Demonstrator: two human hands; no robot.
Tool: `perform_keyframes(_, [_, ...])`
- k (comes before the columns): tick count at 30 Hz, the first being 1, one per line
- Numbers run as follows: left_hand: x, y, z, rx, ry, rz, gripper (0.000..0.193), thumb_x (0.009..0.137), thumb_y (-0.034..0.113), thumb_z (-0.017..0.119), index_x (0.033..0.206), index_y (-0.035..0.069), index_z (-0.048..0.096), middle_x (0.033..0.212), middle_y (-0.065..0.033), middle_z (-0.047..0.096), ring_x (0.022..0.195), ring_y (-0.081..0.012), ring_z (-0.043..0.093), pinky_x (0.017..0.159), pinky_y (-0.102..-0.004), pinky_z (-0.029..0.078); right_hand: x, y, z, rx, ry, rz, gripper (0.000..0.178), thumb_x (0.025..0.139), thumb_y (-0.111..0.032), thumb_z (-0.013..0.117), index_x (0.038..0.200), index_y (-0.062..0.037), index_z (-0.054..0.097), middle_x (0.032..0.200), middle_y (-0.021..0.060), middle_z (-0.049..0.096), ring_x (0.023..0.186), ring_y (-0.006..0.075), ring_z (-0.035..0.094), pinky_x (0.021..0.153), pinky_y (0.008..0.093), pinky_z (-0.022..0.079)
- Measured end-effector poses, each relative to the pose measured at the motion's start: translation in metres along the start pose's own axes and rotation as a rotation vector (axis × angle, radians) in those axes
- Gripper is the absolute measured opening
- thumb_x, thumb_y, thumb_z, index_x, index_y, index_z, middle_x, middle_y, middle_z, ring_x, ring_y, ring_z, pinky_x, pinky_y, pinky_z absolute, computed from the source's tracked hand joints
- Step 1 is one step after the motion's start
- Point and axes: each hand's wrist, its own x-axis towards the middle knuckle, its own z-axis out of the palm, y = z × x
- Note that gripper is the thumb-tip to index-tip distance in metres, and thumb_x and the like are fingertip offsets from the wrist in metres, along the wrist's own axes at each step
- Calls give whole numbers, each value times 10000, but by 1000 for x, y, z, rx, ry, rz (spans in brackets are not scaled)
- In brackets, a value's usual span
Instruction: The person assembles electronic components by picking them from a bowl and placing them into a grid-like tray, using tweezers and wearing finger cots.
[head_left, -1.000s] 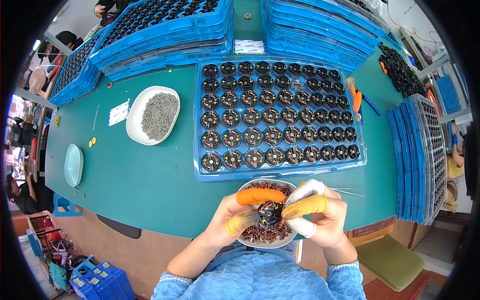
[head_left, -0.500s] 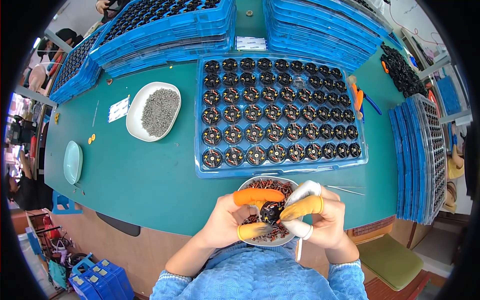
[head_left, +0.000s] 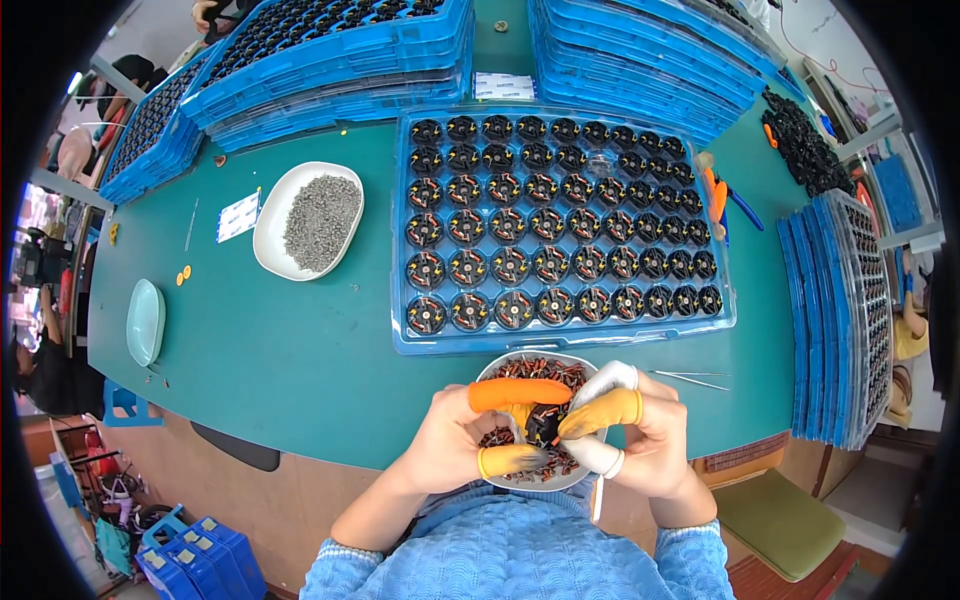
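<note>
A round black plastic part (head_left: pixel 543 424) is gripped over a white bowl (head_left: pixel 497 371) heaped with small red-brown and silver pieces. My left hand (head_left: pixel 470 435), with orange and yellow finger cots, holds the part from its left side between thumb and fingers. From the right, my right hand (head_left: pixel 625 425), in white and yellow cots, pinches at the part's edge; a small orange-red piece shows by its fingertips. Just beyond the bowl lies a blue tray (head_left: pixel 560 342) with rows of similar round black parts, one pocket in the second row lacking a black part.
A white dish (head_left: pixel 268 225) of small silver pieces stands left of the tray. Tweezers (head_left: pixel 690 379) lie to the right of the bowl. Stacked blue trays (head_left: pixel 640 70) rise at the back, with another stack (head_left: pixel 825 320) at right. Orange-handled pliers (head_left: pixel 720 195) lie beside the tray.
The black part has turned or tilted slightly between my fingers. Both hands stay over the bowl in nearly the same place.
</note>
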Motion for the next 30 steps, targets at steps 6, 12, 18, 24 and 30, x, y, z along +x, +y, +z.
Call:
perform_keyframes(6, [2,1,1,31,-15,-32,501,642,24,697,1079,-86,477,1003,-140,553,874,-190,559,792,-331,452,0,2,-1,101,23,69,136,570,-29,687,687,-15,618,739,67,558,684,151,537,635,255,415])
perform_keyframes(12, [3,-1,0,28,-26,-21,500,641,16,693,1081,-82,477,1025,-145,545,912,-195,547,816,-338,441,-4,2,0,14,37,10,125,583,-25,687,697,-28,634,732,65,558,681,148,542,600,249,420])
perform_keyframes(18, [4,-3,0,-98,-21,-8,529,639,4,687,1106,-78,455,1061,-152,529,959,-207,529,848,-351,422,-5,2,-4,-107,-11,-104,138,596,-36,686,730,-55,658,735,63,554,664,148,540,572,241,417])
perform_keyframes(24, [5,-5,-2,-66,-30,-24,521,648,6,681,1112,-69,454,1075,-150,522,974,-212,521,861,-358,413,-2,-4,-5,-120,-18,-50,123,608,-48,682,728,-53,656,742,54,549,652,149,530,566,243,414])
perform_keyframes(30, [5,-5,-4,-66,-31,10,517,645,-11,678,1111,-65,458,1079,-147,519,971,-207,523,859,-355,418,-3,-2,-3,-111,53,-40,118,601,-33,678,716,-32,647,722,65,576,632,148,543,559,241,420])
